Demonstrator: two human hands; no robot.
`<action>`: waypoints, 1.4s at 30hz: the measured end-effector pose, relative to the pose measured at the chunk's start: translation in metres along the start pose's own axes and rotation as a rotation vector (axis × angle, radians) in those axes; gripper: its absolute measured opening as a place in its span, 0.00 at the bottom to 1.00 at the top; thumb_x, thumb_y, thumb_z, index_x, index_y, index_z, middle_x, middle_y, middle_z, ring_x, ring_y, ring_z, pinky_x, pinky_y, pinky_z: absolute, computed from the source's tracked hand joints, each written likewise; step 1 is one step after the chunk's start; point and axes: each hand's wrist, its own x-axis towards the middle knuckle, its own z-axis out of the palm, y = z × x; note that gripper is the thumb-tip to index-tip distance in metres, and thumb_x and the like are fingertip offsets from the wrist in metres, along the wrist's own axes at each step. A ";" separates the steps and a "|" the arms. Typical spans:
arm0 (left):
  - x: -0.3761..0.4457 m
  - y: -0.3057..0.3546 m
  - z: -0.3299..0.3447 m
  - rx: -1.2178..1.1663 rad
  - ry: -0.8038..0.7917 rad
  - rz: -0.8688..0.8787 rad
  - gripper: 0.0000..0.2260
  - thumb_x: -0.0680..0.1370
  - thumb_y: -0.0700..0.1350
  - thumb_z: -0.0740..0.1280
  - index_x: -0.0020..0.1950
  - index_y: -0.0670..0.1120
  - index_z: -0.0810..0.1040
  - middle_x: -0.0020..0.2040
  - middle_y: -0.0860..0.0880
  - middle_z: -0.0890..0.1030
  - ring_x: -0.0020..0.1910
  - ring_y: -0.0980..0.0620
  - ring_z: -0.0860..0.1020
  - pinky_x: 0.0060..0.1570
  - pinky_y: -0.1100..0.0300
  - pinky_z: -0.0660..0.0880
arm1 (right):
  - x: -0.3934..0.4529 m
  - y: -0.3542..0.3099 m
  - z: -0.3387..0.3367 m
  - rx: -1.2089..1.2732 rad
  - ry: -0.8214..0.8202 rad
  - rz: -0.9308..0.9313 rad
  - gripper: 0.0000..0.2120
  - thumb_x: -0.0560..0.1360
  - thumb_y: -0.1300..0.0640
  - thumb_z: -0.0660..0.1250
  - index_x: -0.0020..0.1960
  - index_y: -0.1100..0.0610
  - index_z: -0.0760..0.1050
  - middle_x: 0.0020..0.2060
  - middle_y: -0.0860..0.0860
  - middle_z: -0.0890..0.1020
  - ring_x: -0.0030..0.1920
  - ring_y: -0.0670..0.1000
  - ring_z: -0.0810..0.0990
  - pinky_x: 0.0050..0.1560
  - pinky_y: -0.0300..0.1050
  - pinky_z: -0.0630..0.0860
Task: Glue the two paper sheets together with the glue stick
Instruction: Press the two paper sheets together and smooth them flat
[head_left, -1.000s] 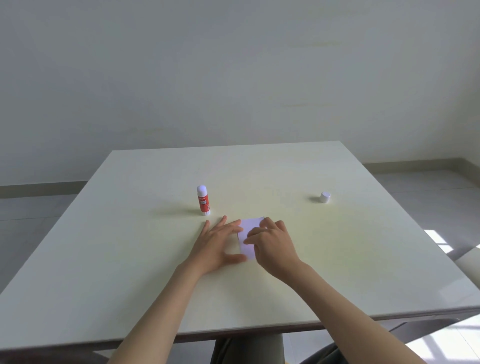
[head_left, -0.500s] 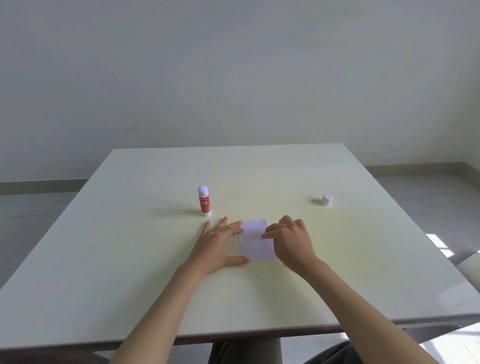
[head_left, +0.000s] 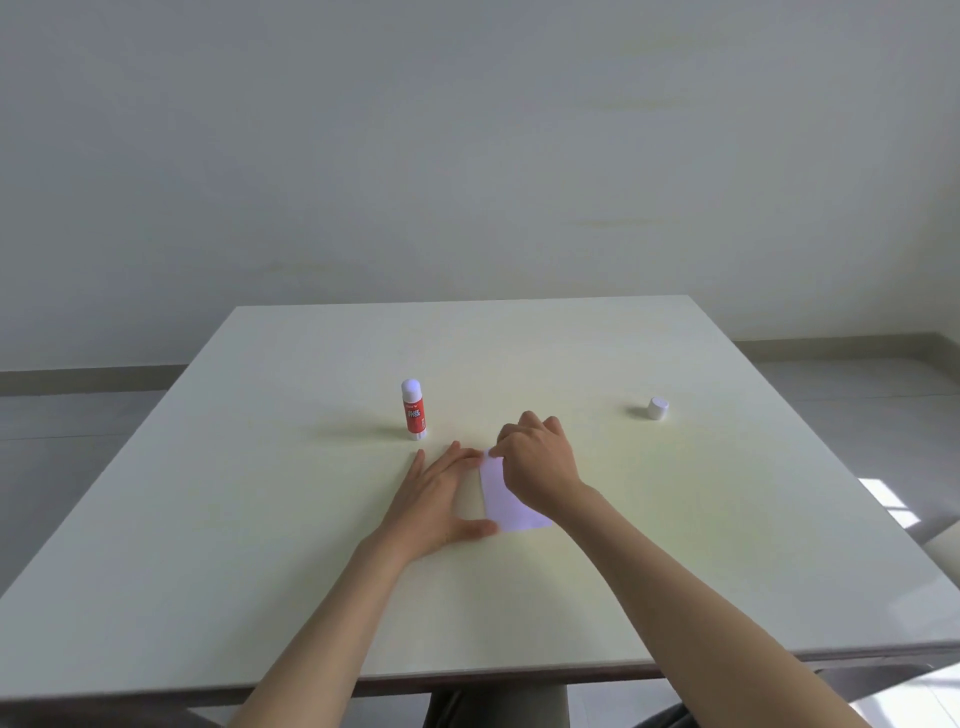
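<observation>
**2 hands on the paper, 1 glue stick and 1 cap standing by**

On the pale counter lies 1 visible patch of white paper; whether it is 1 sheet or 2 stacked cannot be told, since only a single white shape shows. The left hand lies flat, palm down, fingers spread and extended, along the paper's left edge, with the thumb touching the near left corner. The right hand rests on the paper's far part, fingers curled downward and the fingertips pressing at the far left corner; it grips nothing that can be seen. 1 glue stick, red-labelled with its white tip uncovered, stands upright just beyond the left hand's fingertips, not touched. 1 white cap sits alone to the right, well apart from both hands and the paper.
</observation>
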 end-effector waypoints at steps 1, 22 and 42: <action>0.000 0.000 0.000 0.005 -0.001 0.000 0.37 0.67 0.62 0.70 0.72 0.54 0.62 0.73 0.61 0.63 0.76 0.59 0.52 0.75 0.51 0.43 | 0.003 -0.002 0.000 -0.017 -0.010 -0.005 0.25 0.71 0.70 0.53 0.55 0.51 0.82 0.53 0.47 0.83 0.53 0.54 0.71 0.50 0.46 0.62; 0.001 0.000 0.004 -0.008 0.042 0.002 0.40 0.65 0.64 0.71 0.72 0.50 0.64 0.73 0.60 0.64 0.76 0.60 0.53 0.75 0.52 0.44 | -0.086 -0.019 0.003 -0.123 0.038 -0.080 0.22 0.61 0.70 0.56 0.39 0.50 0.83 0.32 0.46 0.80 0.40 0.52 0.75 0.39 0.43 0.67; 0.000 -0.004 0.000 -0.130 0.039 -0.014 0.36 0.67 0.61 0.72 0.72 0.54 0.63 0.71 0.64 0.61 0.74 0.65 0.54 0.74 0.57 0.41 | -0.092 0.031 -0.001 0.382 0.205 0.266 0.23 0.71 0.69 0.59 0.57 0.50 0.80 0.50 0.46 0.81 0.53 0.50 0.75 0.50 0.40 0.64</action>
